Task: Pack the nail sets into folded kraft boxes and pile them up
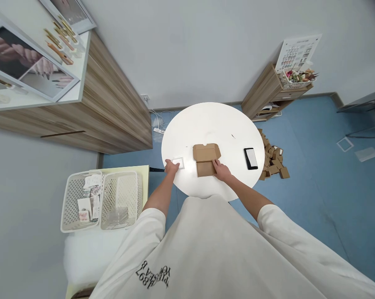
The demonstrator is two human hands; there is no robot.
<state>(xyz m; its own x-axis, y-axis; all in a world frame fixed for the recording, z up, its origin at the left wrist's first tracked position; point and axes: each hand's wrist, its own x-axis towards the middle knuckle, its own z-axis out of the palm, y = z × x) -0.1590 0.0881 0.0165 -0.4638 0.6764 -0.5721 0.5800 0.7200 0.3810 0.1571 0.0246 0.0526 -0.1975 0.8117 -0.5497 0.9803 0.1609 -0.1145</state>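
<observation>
An unfolded brown cardboard box (207,153) lies with its lid flap laid back on the round white table (210,120). My right hand (221,169) rests on the box's near right edge, thumb and fingers closed on the cardboard. At the table's left side my left hand (171,167) grips a small flat white case (178,163) by its left edge. Some of the case is covered by the fingers. A black device with a white label (251,158) lies to the right of the box.
White baskets (81,199) holding cards and clear plastic pieces stand at the left. Many small brown boxes (272,160) are heaped on the floor right of the table. A wooden cabinet (119,91) and a power strip (159,131) are behind left.
</observation>
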